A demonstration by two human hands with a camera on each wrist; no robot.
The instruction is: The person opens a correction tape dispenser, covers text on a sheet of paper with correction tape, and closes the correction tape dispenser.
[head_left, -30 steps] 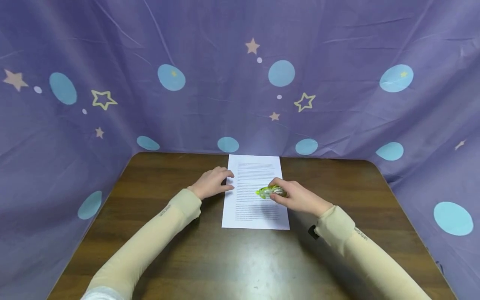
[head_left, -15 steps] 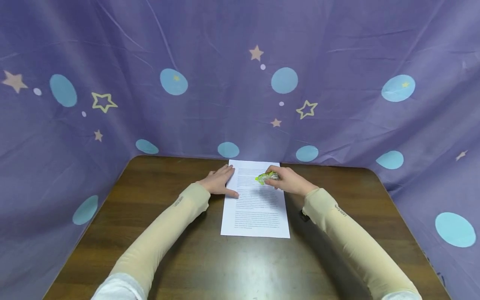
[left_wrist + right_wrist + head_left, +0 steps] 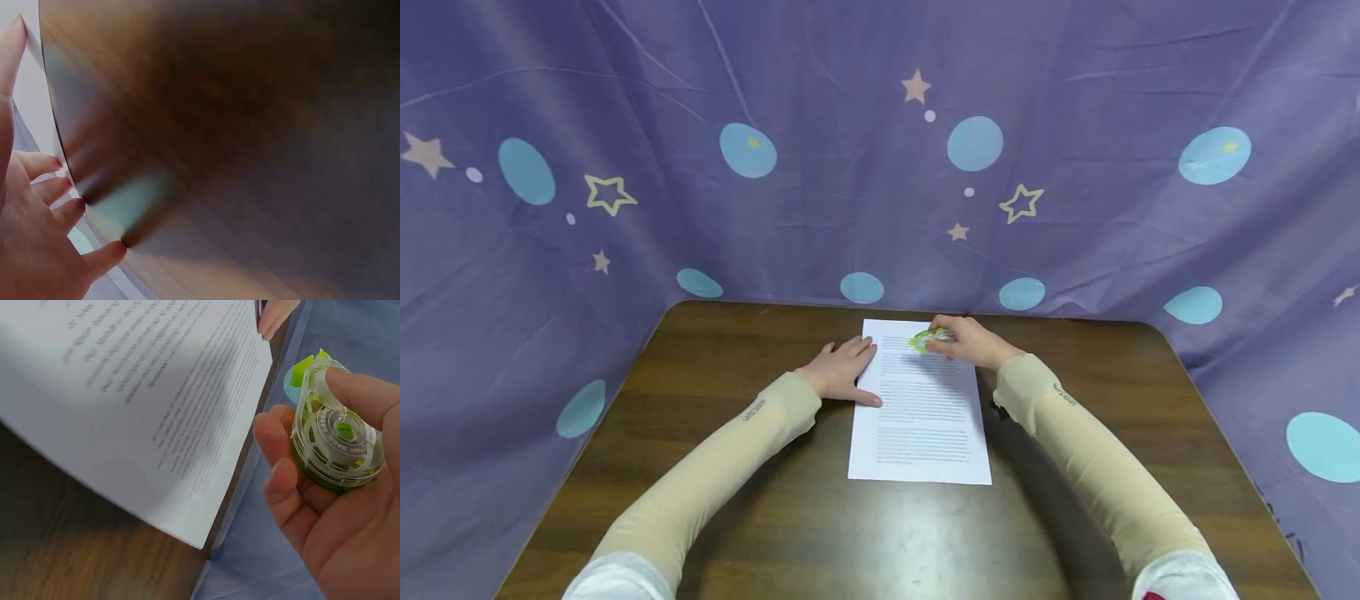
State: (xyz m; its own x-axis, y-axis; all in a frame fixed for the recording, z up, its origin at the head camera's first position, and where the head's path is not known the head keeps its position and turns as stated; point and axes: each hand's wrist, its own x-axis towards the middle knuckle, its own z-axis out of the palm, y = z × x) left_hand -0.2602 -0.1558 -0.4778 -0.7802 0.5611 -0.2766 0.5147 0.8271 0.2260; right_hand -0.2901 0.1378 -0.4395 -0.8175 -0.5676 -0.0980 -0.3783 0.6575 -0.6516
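A white sheet of printed text [image 3: 917, 417] lies on the brown table toward its far edge. Spread fingers of my left hand [image 3: 842, 371] rest on the sheet's left margin, with the thumb lower down on it. My right hand [image 3: 973, 342] is over the sheet's upper right part and grips a correction tape [image 3: 931, 338], tip pointing left. In the right wrist view the correction tape [image 3: 340, 434] has a clear case, a visible reel and a bright green tip, held between thumb and fingers. Whether the tip touches the paper cannot be told.
The wooden table [image 3: 737, 500] reaches out to both sides and toward me. A purple curtain [image 3: 820, 167] with stars and blue ovals hangs behind its far edge and along the sides.
My left hand has come onto the sheet's left margin and flattened there. My right hand has carried the correction tape from mid-page up toward the top lines.
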